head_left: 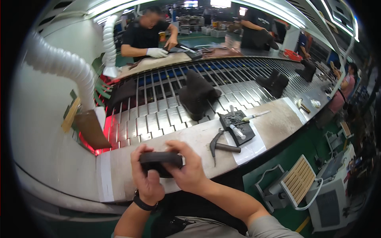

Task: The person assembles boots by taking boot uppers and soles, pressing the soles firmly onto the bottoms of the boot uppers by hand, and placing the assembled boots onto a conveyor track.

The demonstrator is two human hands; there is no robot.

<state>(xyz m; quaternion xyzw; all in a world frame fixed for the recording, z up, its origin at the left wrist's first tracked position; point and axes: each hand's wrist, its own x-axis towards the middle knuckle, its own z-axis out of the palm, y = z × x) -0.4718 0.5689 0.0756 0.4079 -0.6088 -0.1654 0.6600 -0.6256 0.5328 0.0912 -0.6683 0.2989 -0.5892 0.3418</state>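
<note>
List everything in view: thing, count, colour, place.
Bench: one, beige, foreground.
Conveyor: one, silver, beyond bench.
Boots: at least three, dark, on conveyor.
Hammer: one, dark, bench's right half.
Slab: count unclear, black, beside hammer.
Slim tools: two, whitish, on or beside slab.
Hoses: two, white, upper left.
Basket: one, red, upper right.
Slatted panel: one, tan, lower right.
Co-workers: at least four, dressed dark or pink, upper half.
Rounded piece: one, black, lower centre.
Wristband: one, black, lower centre.
Left grip: one, bare, on rounded piece.
Right grip: one, bare, on rounded piece.
</note>
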